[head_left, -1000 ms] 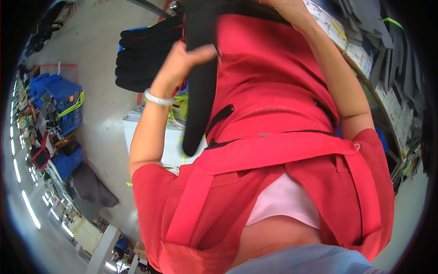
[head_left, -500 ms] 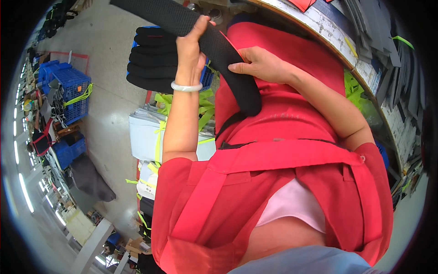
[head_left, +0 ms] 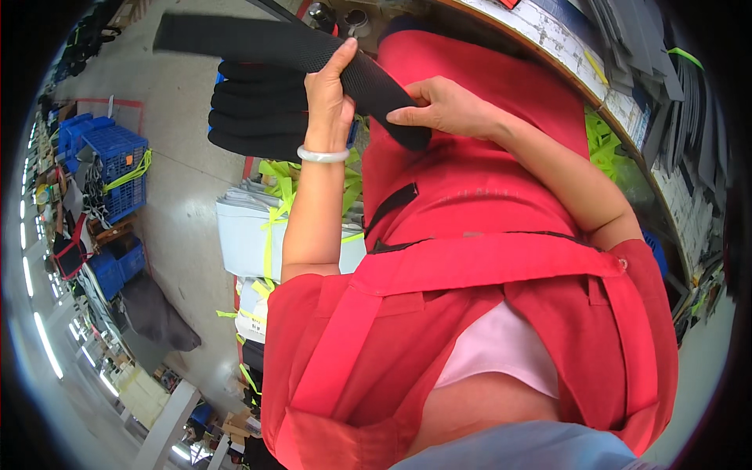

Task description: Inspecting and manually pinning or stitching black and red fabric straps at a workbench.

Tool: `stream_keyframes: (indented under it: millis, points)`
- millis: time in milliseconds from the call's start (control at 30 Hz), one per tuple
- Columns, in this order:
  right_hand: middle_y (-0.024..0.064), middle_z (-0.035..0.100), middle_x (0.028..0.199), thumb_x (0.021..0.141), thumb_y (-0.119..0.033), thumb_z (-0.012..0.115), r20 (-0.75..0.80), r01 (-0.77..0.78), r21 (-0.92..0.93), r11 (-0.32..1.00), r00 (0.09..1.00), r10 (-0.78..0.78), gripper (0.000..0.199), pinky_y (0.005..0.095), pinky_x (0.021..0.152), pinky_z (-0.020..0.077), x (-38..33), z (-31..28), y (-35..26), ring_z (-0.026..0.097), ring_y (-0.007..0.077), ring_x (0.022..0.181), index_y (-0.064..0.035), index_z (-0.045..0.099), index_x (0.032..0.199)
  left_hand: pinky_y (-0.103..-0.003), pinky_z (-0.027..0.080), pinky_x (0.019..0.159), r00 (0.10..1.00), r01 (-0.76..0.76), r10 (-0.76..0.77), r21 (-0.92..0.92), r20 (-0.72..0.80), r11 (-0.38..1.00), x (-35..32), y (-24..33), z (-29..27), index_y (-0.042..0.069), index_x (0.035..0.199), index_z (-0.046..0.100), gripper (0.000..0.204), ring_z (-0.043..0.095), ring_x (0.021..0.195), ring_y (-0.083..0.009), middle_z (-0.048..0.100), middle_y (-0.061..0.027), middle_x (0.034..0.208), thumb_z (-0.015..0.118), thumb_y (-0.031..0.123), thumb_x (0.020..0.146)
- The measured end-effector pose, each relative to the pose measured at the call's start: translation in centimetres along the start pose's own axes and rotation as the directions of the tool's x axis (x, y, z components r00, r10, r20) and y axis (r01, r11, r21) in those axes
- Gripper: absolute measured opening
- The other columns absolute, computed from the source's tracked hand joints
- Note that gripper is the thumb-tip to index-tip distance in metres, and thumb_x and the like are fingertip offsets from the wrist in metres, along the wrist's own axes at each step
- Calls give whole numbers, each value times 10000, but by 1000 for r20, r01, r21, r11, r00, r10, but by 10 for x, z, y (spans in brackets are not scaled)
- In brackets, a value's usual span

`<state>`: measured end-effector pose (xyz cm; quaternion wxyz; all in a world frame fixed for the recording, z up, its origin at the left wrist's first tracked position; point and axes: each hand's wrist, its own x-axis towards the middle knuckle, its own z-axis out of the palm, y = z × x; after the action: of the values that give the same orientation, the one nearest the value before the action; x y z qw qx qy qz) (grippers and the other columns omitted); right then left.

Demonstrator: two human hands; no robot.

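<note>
A long black padded strip with a mesh texture (head_left: 235, 37) stretches from the upper left to the front of my red apron (head_left: 486, 86). My left hand (head_left: 330, 90) is closed round its middle, thumb on top. Close to the strip's rounded near end, my right hand (head_left: 450, 110) pinches its edge between thumb and fingers. Part of the right fingers is hidden beneath the strip. Just below and left of the strip lies a stack of black folded padded pieces (head_left: 258, 121).
Bundled pale grey sheets (head_left: 244, 239) with yellow-green straps (head_left: 276, 176) stand left of my body. A worn white workbench (head_left: 636, 117) on the right carries several dark grey strips (head_left: 693, 102). Farther left, a blue crate (head_left: 117, 168) stands on the floor.
The strip has shifted up and left. Its near end has drawn up off my lap toward my right hand, and its far end swings lower at the left. Both hands keep hold.
</note>
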<state>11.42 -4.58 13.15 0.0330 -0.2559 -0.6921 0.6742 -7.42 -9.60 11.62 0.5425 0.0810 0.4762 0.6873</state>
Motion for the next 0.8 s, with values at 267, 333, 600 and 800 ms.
stream_keyframes:
  millis: [267, 333, 600, 800]
  points:
    - [30, 628, 726, 915, -307, 633, 11, -172, 53, 984, 985, 172, 324, 236, 540, 511, -4, 0, -4, 606, 90, 606, 16, 648, 934, -285, 509, 757, 999, -6, 7, -18, 33, 1000, -9, -23, -3, 46, 927, 613, 180, 613, 778, -147, 633, -22, 874, 734, 12, 798]
    - [42, 634, 721, 918, -308, 628, 4, -200, 139, 970, 980, 201, 319, 232, 506, 511, -5, 1, -6, 613, 100, 564, 10, 648, 926, -282, 513, 727, 997, 9, -6, -48, 75, 999, -11, -31, -7, 40, 916, 615, 171, 616, 750, -146, 634, -27, 855, 735, 10, 797]
    - [99, 656, 722, 907, -273, 623, 42, -219, 84, 972, 975, 216, 304, 246, 517, 532, -2, 4, 2, 651, 146, 564, 31, 635, 903, -267, 498, 689, 999, -28, 27, 33, 45, 999, -16, -43, -8, 36, 901, 653, 176, 623, 735, -128, 655, -33, 840, 767, 31, 767]
    - [74, 633, 701, 896, -284, 635, 27, -174, 142, 975, 985, 172, 301, 236, 509, 526, -2, 7, 12, 629, 132, 542, 16, 614, 911, -291, 515, 719, 999, -40, 40, -126, 2, 991, 0, -34, -13, -1, 918, 655, 140, 629, 745, -162, 664, -72, 858, 718, 96, 839]
